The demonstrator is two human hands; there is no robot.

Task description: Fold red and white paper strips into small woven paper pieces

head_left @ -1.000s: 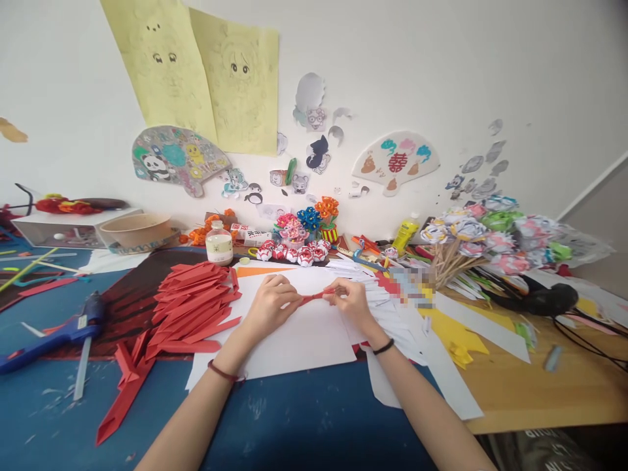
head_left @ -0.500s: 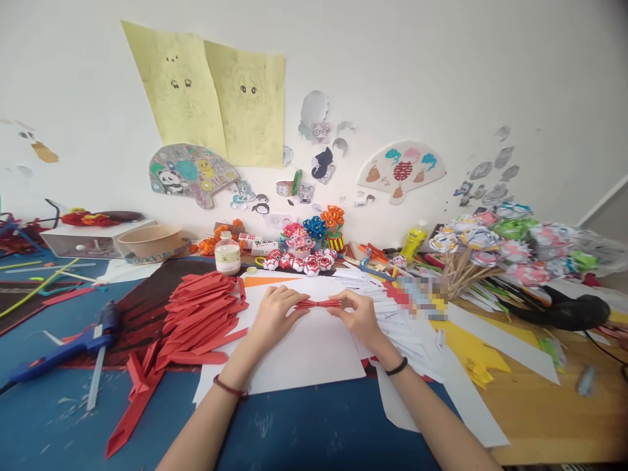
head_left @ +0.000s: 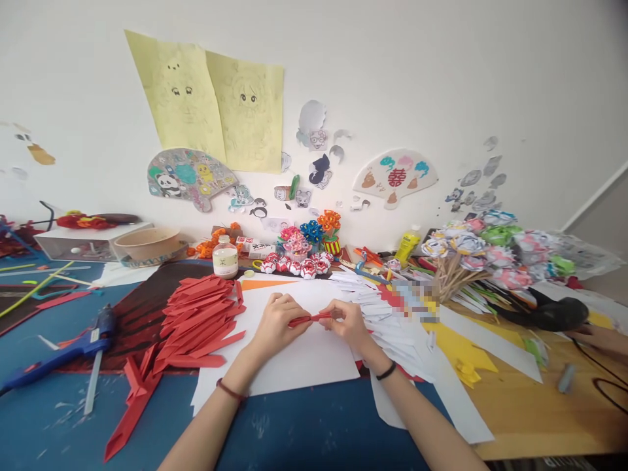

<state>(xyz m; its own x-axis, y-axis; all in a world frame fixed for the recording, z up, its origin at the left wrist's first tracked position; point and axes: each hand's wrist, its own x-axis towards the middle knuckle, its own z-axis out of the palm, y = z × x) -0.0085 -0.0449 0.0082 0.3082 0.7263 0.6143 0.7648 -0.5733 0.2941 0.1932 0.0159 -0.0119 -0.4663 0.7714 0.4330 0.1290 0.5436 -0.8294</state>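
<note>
A narrow bundle of folded red paper strips (head_left: 320, 316) is held between my two hands over white sheets of paper (head_left: 314, 360). My left hand (head_left: 283, 317) pinches its left end, and my right hand (head_left: 346, 322) grips the right part with thumb and fingers. The bundle looks drawn in at its middle, though fingers cover much of it. To the left of my left hand lies a heap of folded red paper strips (head_left: 201, 317). White folded strips (head_left: 387, 333) spread out on the right, beyond my right hand.
A blue glue gun (head_left: 93, 340) lies at the left. A bottle (head_left: 226, 257) and red-and-white paper flowers (head_left: 294, 263) stand behind the sheets. Paper flowers on sticks (head_left: 456, 268) rest at the right, by a black object (head_left: 559, 309). Another person's hand (head_left: 606, 341) is at the right edge.
My right hand has shifted left, closer to my left hand, and the fingers cover more of the bundle. Another person's hand has come into view at the far right.
</note>
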